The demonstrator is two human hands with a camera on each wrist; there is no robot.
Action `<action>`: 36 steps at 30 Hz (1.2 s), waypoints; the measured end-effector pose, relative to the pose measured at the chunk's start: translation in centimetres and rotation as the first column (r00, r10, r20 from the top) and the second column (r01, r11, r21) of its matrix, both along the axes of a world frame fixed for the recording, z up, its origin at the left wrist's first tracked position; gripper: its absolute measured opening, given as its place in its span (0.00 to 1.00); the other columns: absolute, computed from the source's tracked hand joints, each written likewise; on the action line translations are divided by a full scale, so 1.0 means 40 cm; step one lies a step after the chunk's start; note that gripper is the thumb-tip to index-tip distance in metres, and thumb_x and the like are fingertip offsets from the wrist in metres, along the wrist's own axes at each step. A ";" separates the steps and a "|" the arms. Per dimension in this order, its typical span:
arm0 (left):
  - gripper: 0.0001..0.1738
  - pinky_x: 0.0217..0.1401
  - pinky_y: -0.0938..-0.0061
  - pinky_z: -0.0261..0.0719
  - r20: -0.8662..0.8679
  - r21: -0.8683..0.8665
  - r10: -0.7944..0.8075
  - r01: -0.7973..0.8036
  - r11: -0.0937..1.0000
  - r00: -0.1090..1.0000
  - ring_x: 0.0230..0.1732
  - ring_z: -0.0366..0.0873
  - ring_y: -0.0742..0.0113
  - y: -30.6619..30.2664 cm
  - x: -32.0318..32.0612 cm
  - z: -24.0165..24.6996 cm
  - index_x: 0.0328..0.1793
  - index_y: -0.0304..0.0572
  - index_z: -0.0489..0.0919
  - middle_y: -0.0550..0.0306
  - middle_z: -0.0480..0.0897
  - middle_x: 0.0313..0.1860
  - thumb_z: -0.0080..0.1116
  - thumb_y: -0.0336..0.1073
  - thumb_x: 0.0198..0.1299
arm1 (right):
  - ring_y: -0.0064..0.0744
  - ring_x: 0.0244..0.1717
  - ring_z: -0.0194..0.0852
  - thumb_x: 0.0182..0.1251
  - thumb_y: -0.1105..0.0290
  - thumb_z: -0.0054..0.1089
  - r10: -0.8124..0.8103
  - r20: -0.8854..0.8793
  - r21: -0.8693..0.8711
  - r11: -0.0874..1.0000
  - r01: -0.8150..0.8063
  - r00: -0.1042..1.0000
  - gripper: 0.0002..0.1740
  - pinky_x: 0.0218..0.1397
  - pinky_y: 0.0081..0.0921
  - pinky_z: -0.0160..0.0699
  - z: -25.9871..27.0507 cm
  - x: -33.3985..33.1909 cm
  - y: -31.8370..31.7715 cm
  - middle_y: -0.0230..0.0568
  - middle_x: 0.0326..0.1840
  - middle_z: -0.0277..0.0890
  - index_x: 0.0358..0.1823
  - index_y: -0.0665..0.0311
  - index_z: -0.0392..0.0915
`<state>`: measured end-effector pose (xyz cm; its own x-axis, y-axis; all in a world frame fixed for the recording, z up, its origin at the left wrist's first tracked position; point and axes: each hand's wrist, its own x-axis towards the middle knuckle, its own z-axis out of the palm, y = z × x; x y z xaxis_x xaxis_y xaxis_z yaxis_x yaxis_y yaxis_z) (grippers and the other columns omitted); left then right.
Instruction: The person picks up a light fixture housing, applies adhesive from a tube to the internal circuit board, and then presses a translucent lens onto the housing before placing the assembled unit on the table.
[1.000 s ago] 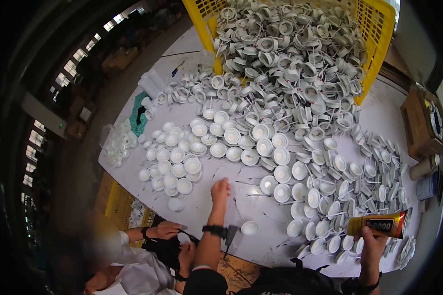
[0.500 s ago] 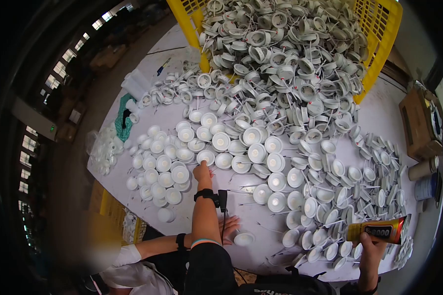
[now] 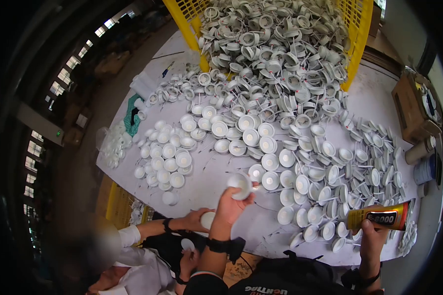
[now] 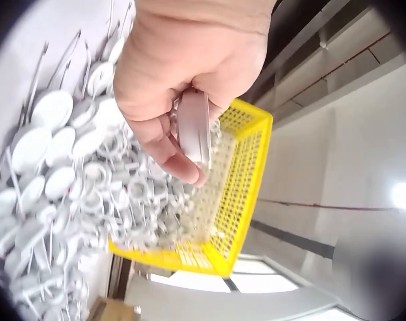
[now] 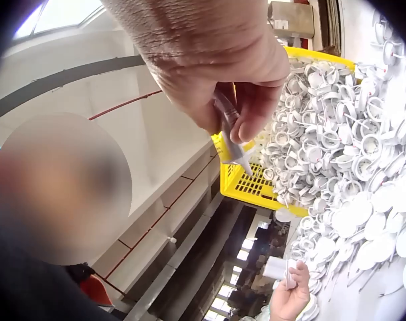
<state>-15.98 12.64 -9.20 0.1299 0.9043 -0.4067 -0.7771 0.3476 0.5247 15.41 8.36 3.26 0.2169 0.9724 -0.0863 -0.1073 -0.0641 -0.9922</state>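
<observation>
Pinches a small white round plastic cap in the left grip, lifted clear of the white worktop. Left-wrist view, edge-on: cap clamped between thumb and curled fingers, closed tight on the rim. Holds a yellow-and-black squeeze tube of glue in the right grip, fingers wrapped round the tube body, well right of the cap and low by the worktop edge. Right-wrist view: only the pointed clear nozzle pokes out under the closed right grip.

Doing it well, as a judgement:
- Keep hold by the rim only, with the cap's face free and turned toward the nozzle.
- Bring the tip close before any squeeze.
- Squeeze lightly, for a small dab.
- Keep fingertips off the wet face.
- Likely risk: smears on the fingers, or glue strings onto neighbouring pieces.

Just ahead of the left grip: rows of similar white caps lying face up. Farther ahead: a heap of white ring housings with wire clips, spilling from a tipped yellow plastic crate. Just left of and below the left grip: another person's hand on one more cap. Far right, beyond the right grip: a brown cardboard box.
</observation>
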 end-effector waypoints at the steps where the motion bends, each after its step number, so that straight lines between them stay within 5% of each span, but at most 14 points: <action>1: 0.25 0.31 0.73 0.73 0.003 -0.004 -0.004 0.004 1.000 1.000 0.31 0.72 0.62 -0.026 0.045 0.041 0.54 0.37 0.60 0.41 0.70 0.43 0.40 0.36 0.47 | 0.25 0.16 0.66 0.42 0.63 0.60 -0.002 0.003 0.036 0.999 0.002 1.000 0.21 0.17 0.18 0.67 0.007 0.007 -0.008 0.39 0.24 0.64 0.33 0.70 0.64; 3: 0.29 0.34 0.71 0.71 0.042 0.187 -0.178 0.167 0.968 0.983 0.35 0.71 0.59 -0.075 0.139 0.116 0.59 0.38 0.55 0.39 0.68 0.47 0.37 0.43 0.52 | 0.25 0.18 0.65 0.42 0.63 0.60 0.041 -0.007 0.081 0.996 -0.041 0.999 0.20 0.19 0.18 0.67 0.010 0.033 -0.026 0.39 0.26 0.64 0.32 0.69 0.64; 7: 0.31 0.38 0.65 0.68 0.275 0.180 -0.261 0.217 0.959 0.925 0.40 0.68 0.56 -0.145 0.274 0.203 0.61 0.38 0.52 0.39 0.65 0.50 0.32 0.49 0.55 | 0.25 0.26 0.66 0.42 0.70 0.59 0.122 0.027 0.122 0.985 -0.125 0.992 0.15 0.26 0.18 0.67 0.053 0.064 -0.059 0.39 0.29 0.65 0.30 0.68 0.66; 8: 0.31 0.39 0.64 0.67 0.225 0.141 -0.228 0.199 0.970 0.947 0.43 0.67 0.56 -0.157 0.300 0.216 0.61 0.38 0.51 0.39 0.64 0.51 0.29 0.51 0.56 | 0.27 0.31 0.62 0.42 0.62 0.60 0.161 0.107 0.103 0.980 -0.172 0.981 0.19 0.36 0.23 0.63 0.064 0.067 -0.062 0.38 0.29 0.64 0.30 0.66 0.65; 12: 0.30 0.40 0.62 0.66 0.210 0.003 -0.212 0.216 0.976 0.954 0.47 0.65 0.54 -0.197 0.378 0.248 0.62 0.37 0.50 0.43 0.63 0.53 0.26 0.50 0.58 | 0.29 0.34 0.64 0.43 0.64 0.60 0.231 0.299 0.179 0.940 -0.292 0.926 0.16 0.38 0.24 0.63 0.100 0.080 -0.061 0.39 0.30 0.68 0.30 0.66 0.69; 13: 0.30 0.42 0.62 0.67 0.317 0.152 -0.306 0.270 0.951 0.898 0.49 0.65 0.53 -0.206 0.381 0.225 0.61 0.36 0.50 0.45 0.62 0.54 0.26 0.50 0.57 | 0.29 0.35 0.64 0.43 0.65 0.60 0.298 0.309 0.184 0.913 -0.365 0.903 0.15 0.39 0.25 0.63 0.109 0.081 -0.058 0.39 0.31 0.70 0.31 0.66 0.70; 16: 0.30 0.44 0.60 0.67 0.324 0.149 -0.395 0.366 0.919 0.860 0.50 0.64 0.52 -0.219 0.408 0.236 0.61 0.36 0.51 0.45 0.61 0.55 0.27 0.50 0.57 | 0.29 0.35 0.65 0.44 0.66 0.60 0.333 0.401 0.188 0.882 -0.432 0.854 0.14 0.39 0.25 0.63 0.115 0.085 -0.053 0.39 0.31 0.71 0.30 0.65 0.70; 24: 0.33 0.46 0.58 0.67 0.242 0.125 -0.416 0.397 0.909 0.877 0.52 0.63 0.53 -0.228 0.417 0.225 0.60 0.38 0.53 0.45 0.60 0.56 0.35 0.55 0.55 | 0.29 0.35 0.66 0.44 0.69 0.59 0.292 0.395 0.189 0.902 -0.388 0.871 0.12 0.40 0.25 0.64 0.114 0.065 -0.055 0.39 0.32 0.71 0.30 0.64 0.70; 26: 0.31 0.57 0.67 0.60 0.421 0.185 -0.444 0.404 0.896 0.791 0.58 0.58 0.64 -0.226 0.410 0.218 0.62 0.38 0.47 0.52 0.57 0.57 0.40 0.46 0.57 | 0.29 0.35 0.66 0.44 0.70 0.59 0.304 0.451 0.181 0.889 -0.420 0.839 0.12 0.40 0.24 0.64 0.119 0.062 -0.051 0.39 0.32 0.71 0.30 0.64 0.70; 36: 0.34 0.57 0.69 0.60 0.412 0.230 -0.489 0.431 0.872 0.769 0.58 0.58 0.65 -0.225 0.399 0.223 0.62 0.38 0.43 0.52 0.56 0.58 0.42 0.46 0.56 | 0.30 0.34 0.67 0.45 0.70 0.60 0.262 0.538 0.198 0.885 -0.422 0.801 0.11 0.38 0.24 0.66 0.116 0.056 -0.052 0.39 0.31 0.71 0.30 0.64 0.71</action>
